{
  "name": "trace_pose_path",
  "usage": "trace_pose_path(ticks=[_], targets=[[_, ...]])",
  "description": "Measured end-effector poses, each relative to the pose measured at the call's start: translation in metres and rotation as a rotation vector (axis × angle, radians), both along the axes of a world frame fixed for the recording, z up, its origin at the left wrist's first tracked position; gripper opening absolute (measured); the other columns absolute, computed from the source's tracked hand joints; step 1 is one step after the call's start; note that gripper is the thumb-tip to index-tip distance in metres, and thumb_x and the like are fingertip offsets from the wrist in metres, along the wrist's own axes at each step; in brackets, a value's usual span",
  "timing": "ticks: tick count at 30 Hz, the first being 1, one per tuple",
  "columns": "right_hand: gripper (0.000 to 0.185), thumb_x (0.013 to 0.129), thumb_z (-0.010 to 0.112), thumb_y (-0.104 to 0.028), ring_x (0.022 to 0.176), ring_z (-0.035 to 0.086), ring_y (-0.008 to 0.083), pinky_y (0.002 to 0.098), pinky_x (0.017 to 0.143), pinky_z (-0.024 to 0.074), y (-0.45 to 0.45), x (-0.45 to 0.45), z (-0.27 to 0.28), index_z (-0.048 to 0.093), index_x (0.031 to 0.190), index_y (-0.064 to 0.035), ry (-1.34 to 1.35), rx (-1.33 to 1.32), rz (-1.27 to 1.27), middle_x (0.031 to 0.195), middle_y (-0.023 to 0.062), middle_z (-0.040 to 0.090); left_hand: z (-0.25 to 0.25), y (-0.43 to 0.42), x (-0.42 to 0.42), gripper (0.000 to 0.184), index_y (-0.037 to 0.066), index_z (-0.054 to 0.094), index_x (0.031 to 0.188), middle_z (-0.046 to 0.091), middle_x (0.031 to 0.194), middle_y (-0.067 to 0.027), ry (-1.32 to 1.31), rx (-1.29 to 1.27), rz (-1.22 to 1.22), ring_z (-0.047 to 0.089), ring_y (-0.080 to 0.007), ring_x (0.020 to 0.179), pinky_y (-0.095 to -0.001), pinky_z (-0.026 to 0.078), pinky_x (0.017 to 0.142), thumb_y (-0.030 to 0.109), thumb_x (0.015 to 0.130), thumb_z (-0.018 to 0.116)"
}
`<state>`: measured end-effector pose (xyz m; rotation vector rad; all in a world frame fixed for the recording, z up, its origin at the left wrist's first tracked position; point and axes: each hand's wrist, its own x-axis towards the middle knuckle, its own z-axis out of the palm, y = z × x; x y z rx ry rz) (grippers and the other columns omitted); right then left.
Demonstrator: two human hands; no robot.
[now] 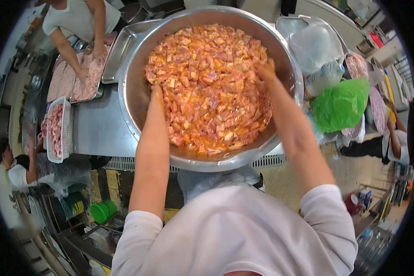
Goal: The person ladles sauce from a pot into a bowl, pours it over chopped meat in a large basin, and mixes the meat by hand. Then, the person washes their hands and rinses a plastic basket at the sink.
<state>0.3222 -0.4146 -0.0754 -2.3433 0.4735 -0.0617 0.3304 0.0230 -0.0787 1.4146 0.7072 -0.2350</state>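
Note:
A wide round metal bowl (294, 87) stands in front of me, filled with chunks of raw meat (211, 87) in an orange-red, wet coating. Along the bowl's left inner side, my left hand (157, 88) is sunk into the meat, so its fingers are hidden. My right hand (266, 72) presses into the heap at the right side, its fingers mostly covered by the pieces. Whether either hand grips any chunks cannot be made out.
Left stand an empty metal tray (117, 62), a tray of pale meat (69, 76) under another person's hands, and a white basket (67, 133) of meat. Right are a green plastic bag (340, 106), a bottle (324, 78) and clear plastic (313, 46). Other people stand at both sides.

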Motion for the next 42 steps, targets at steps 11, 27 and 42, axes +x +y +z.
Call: trace_pose_path(ticks=[11,27,42], targets=[[0.048,0.086,0.063,-0.042,0.106,0.055,0.0310,0.0460,0.089,0.0478,0.066,0.032,0.089,0.059,0.113,-0.0025,0.257,0.557,0.346,0.114,0.0153,0.058,0.087,-0.080,-0.021,0.063,0.003,0.054,0.130,0.053,0.135,-0.0214,-0.054,0.200,-0.043,0.051,-0.0403,0.122,-0.0612,0.041,0.098,0.053,0.091,0.049],[0.057,0.089,0.063,-0.037,0.130,0.044,0.0320,0.0510,0.099,0.0424,0.113,0.019,0.058,0.050,0.134,-0.0052,0.310,0.844,0.314,0.139,0.0182,0.047,0.096,-0.141,-0.035,0.065,0.010,0.043,0.142,0.047,0.141,-0.0182,-0.074,-0.235,0.002,0.048,-0.0387,0.125,-0.0585,0.038,0.102,0.055,0.096,0.040],[0.065,0.092,0.055,-0.050,0.118,0.054,0.0366,0.0476,0.091,0.0466,0.110,-0.002,-0.004,0.051,0.134,-0.0006,0.339,0.907,0.067,0.134,0.0217,0.052,-0.013,-0.106,-0.015,0.073,0.002,0.045,0.139,0.032,0.151,-0.0221,0.102,0.138,0.086,0.035,-0.0356,0.137,-0.0529,0.037,0.104,0.059,0.092,0.044]])
